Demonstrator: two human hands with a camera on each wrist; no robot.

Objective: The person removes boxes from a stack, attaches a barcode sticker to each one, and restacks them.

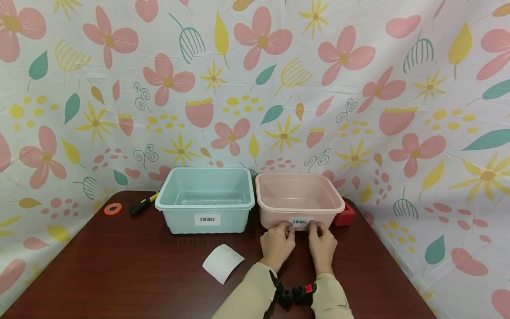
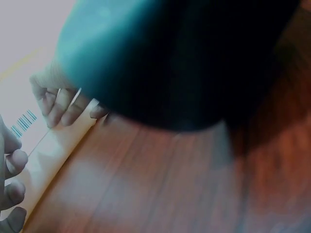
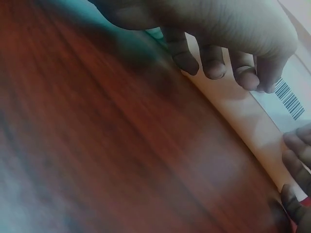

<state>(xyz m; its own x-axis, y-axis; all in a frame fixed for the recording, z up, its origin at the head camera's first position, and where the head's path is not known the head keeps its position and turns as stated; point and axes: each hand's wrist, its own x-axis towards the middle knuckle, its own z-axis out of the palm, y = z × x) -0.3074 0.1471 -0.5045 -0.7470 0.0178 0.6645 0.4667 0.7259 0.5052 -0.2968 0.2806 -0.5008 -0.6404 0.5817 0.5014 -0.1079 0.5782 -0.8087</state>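
Observation:
A pink plastic basin (image 1: pixel 300 212) stands at the right of the table, a white barcode label (image 1: pixel 300 221) on its front wall. My left hand (image 1: pixel 277 243) pinches the label's left end between curled thumb and forefinger. At the right end, my right hand (image 1: pixel 322 246) pinches the label's edge, other fingers bent. In the right wrist view the left hand (image 3: pixel 233 34) looms large above the barcode, and the right hand (image 3: pixel 299 155) shows at the right edge. A dark strap blocks much of the left wrist view, where the right hand's fingers (image 2: pixel 60 104) appear curled.
Left of the pink basin stands a light blue basin (image 1: pixel 205 215) with its own barcode label. A curled white paper square (image 1: pixel 223 263) lies before it. Further left are a yellow-and-black utility knife (image 1: pixel 143 204) and an orange tape roll (image 1: pixel 113 208). A red block (image 1: pixel 345 216) sits behind right.

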